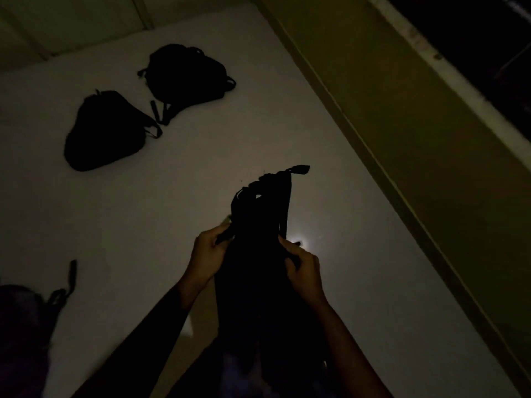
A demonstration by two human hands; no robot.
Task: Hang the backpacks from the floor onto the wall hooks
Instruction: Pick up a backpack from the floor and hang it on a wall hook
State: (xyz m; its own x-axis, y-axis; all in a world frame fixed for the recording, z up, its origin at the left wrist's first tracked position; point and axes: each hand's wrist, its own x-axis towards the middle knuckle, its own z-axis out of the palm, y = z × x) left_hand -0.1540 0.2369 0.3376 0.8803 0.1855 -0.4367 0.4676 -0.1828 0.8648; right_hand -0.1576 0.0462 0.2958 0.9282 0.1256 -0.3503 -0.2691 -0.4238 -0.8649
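The room is very dim. I hold a black backpack (pixel 260 254) up in front of me, its straps and top loop pointing away. My left hand (pixel 208 254) grips its left edge and a strap; my right hand (pixel 301 267) grips its right edge. Two more black backpacks lie on the pale floor (pixel 201 156): one at the far middle (pixel 186 79), one nearer on the left (pixel 106 130). Another dark bag (pixel 26 317) with loose straps sits at the lower left edge. No wall hooks are visible.
An olive-coloured wall (pixel 402 110) runs along the right side of the floor, with a pale ledge (pixel 459 81) above it. A second wall (pixel 57 27) borders the far end. A small bright reflection (pixel 298 241) shines on the floor by my right hand.
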